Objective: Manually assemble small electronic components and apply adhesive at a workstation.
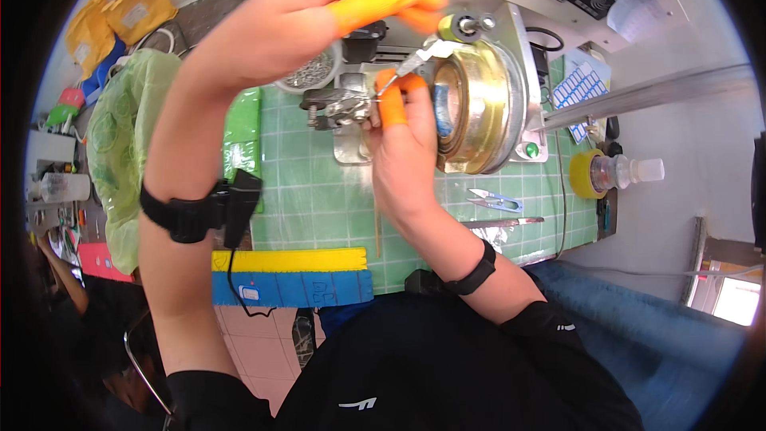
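My left hand [351, 12] reaches over from the left, yellow and orange covers on its fingers. Its fingertips are smeared by motion beside a black and yellow roller [461, 28], so its grip is unclear. Below it, my right hand [407, 136] has orange finger covers and its fingers pinched together against a small metal clamp mechanism [343, 104]. Whatever lies between those fingers is hidden. A slim pointed metal piece [411, 62] slants from near the roller down to the right fingertips. Right of that hand stands a large shiny round metal drum [479, 108].
A bowl of small metal parts [311, 72] sits behind the clamp. Blue-handled snips [496, 200] and a slim dark tool [511, 223] lie on the green mat [311, 207]. Yellow and blue strips [295, 279] line the front edge. A green plastic bag [132, 152] is at left.
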`<control>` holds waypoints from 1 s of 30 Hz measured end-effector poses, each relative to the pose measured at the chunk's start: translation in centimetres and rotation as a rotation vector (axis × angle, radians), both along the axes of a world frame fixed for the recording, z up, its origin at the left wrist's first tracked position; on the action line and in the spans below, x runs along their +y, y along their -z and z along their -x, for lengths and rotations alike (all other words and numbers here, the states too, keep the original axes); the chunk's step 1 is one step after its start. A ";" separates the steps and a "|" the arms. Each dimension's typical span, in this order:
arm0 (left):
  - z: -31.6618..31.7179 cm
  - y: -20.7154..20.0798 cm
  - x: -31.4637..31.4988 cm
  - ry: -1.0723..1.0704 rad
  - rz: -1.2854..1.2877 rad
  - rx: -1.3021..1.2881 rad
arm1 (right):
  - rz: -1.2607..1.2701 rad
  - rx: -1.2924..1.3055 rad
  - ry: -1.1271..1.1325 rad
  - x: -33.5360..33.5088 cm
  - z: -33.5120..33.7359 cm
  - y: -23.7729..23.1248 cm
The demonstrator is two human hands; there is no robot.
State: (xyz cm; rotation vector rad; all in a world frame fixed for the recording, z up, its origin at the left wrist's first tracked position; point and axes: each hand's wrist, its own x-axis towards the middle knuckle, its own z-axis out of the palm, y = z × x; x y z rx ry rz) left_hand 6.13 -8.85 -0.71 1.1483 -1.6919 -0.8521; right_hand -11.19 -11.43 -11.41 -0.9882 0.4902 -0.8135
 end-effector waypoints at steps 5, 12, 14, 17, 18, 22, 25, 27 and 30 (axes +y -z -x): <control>-0.3 1.4 1.1 0.033 0.127 -0.379 | -0.088 0.021 -0.051 -1.1 -1.1 -0.3; 2.4 -1.9 5.8 -0.274 0.310 -0.651 | -0.123 0.067 -0.040 0.6 1.0 -1.1; 4.4 -1.1 7.1 -0.262 0.185 -0.520 | -0.116 0.027 -0.080 1.4 2.1 -0.8; 6.5 1.3 9.3 -0.223 -0.034 -0.256 | -0.058 -0.075 -0.051 2.1 3.0 -1.2; 7.0 2.5 10.0 -0.176 -0.119 -0.110 | -0.060 -0.078 -0.062 2.1 3.3 -1.2; 9.0 4.5 11.9 -0.019 -0.198 -0.081 | 0.109 -0.026 -0.129 2.1 3.1 -0.4; 6.4 -0.5 11.1 0.206 -0.063 0.115 | 0.181 0.044 -0.018 1.2 1.9 -0.3; 4.4 -0.7 9.5 0.258 0.067 0.216 | 0.108 0.141 -0.011 -0.5 1.5 -0.2; 1.2 -0.2 11.2 -0.742 0.464 0.298 | 0.105 0.074 0.006 -0.4 0.0 -0.5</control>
